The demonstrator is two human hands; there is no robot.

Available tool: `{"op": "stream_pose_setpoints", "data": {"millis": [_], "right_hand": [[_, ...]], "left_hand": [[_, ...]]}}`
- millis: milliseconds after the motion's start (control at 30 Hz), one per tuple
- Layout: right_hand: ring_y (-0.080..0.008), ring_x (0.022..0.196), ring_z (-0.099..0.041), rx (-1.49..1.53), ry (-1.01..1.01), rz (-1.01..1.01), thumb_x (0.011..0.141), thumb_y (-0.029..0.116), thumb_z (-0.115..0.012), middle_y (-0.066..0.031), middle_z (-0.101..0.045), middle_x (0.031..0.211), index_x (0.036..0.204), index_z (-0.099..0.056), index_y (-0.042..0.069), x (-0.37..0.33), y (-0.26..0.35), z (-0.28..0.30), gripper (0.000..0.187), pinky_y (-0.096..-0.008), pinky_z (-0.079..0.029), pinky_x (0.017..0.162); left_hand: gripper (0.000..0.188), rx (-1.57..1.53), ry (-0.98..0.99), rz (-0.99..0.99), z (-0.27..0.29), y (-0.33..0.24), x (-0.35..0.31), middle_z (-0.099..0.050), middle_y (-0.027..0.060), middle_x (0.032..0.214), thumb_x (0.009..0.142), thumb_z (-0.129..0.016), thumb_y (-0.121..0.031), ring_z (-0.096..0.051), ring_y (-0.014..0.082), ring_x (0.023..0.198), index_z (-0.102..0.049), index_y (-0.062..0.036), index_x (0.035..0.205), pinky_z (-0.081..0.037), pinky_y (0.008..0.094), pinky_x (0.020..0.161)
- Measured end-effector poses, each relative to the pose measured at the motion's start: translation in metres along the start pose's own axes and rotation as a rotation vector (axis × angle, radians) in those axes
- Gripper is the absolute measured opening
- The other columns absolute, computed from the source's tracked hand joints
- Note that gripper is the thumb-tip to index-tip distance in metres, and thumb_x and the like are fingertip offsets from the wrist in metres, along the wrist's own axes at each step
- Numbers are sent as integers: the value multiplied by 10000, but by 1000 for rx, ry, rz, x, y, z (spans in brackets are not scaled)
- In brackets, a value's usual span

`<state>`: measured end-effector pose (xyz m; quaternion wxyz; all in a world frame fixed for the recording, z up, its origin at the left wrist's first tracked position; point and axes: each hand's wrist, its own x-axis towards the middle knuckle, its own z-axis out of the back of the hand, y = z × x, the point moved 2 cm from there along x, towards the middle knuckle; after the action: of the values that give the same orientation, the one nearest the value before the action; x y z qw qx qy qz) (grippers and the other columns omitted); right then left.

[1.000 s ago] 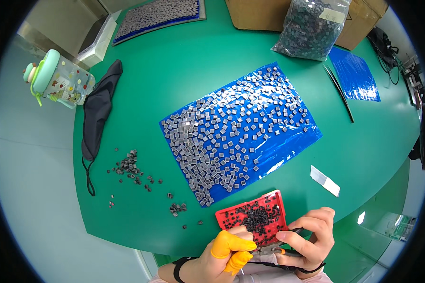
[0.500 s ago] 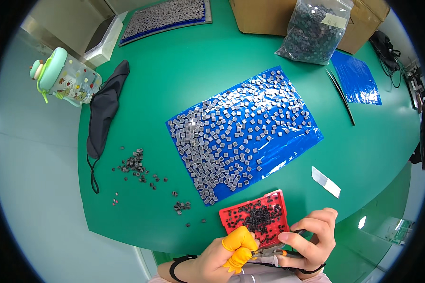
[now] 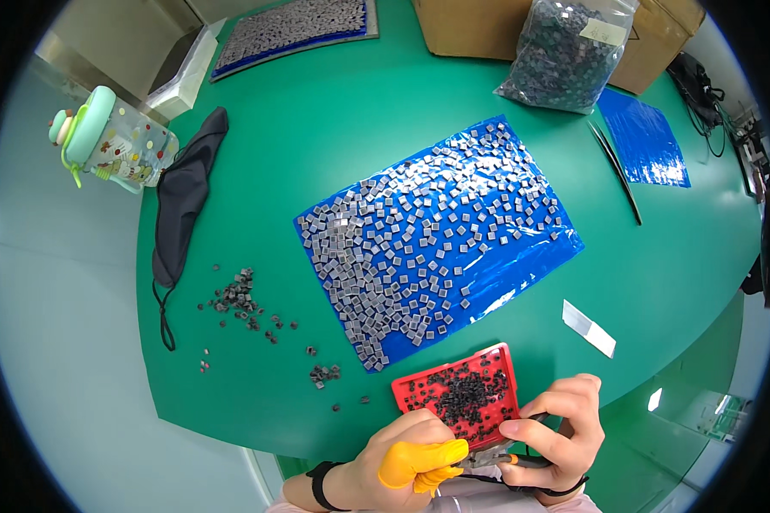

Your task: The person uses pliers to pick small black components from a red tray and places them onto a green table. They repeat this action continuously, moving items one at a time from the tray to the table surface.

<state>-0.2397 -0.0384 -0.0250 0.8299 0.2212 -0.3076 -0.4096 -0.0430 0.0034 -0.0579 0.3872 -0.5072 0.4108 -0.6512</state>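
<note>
My right hand is wrapped round a pair of small pliers with black and orange handles, their metal jaws pointing left. My left hand wears yellow finger covers on its thumb and forefinger. Those fingers are pinched together at the jaw tips, and whatever they hold is too small or hidden to make out. Just beyond both hands lies a shallow red tray, its near edge partly covered by them. Many tiny black pieces are heaped and scattered in it.
Small grey square pieces cover much of a blue sheet. Dark loose parts lie to the left, near a black mask and a bottle. Tweezers, a white strip and a filled bag are rightward.
My left hand has turned at the wrist, so the yellow-covered fingers now point right toward the jaws. My right hand keeps its hold on the pliers. The whole view has shifted slightly.
</note>
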Motion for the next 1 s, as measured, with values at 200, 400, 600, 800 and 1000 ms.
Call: {"op": "stream_pose_setpoints", "data": {"millis": [200, 400, 600, 800, 1000], "right_hand": [[-220, 802, -484, -71, 10, 51, 620, 485, -748, -4, -581, 860, 835, -728, 201, -1, 2, 3, 357, -409, -320, 722], [-223, 814, -477, -138, 3, 45, 630, 544, -726, 4, -571, 859, 854, -728, 227, -2, 4, 2, 388, -420, -316, 724], [-225, 792, -479, -98, -18, -8, 628, 492, -738, -7, -566, 856, 845, -710, 188, -2, 2, 1, 375, -412, -319, 721], [-228, 785, -480, -100, -25, 17, 627, 457, -736, -19, -562, 856, 859, -699, 164, 0, -2, 0, 376, -399, -322, 715], [-231, 782, -479, -95, -72, 2, 609, 449, -731, -36, -563, 870, 867, -696, 141, 1, -5, 4, 403, -405, -330, 720]], "left_hand": [[143, -248, -130, 16, -13, 11, -13, -542, 98, 707, 936, -542, -151, -451, 245, 559, -556, -8, 927, -374, 359, 570], [205, -313, -54, 248, -4, -2, -3, -524, 104, 704, 971, -509, -202, -494, 218, 563, -529, -11, 898, -408, 319, 532], [315, -548, -61, 422, -8, -3, -5, -544, 36, 711, 991, -500, -325, -521, 118, 563, -538, -23, 911, -419, 242, 531], [323, -585, -52, 601, -8, -1, -8, -555, 17, 751, 997, -480, -348, -493, 74, 580, -545, -43, 913, -386, 211, 532], [324, -754, -167, 480, -12, 4, -4, -522, 33, 742, 1001, -468, -352, -413, 59, 564, -500, -56, 873, -323, 200, 526]]}}
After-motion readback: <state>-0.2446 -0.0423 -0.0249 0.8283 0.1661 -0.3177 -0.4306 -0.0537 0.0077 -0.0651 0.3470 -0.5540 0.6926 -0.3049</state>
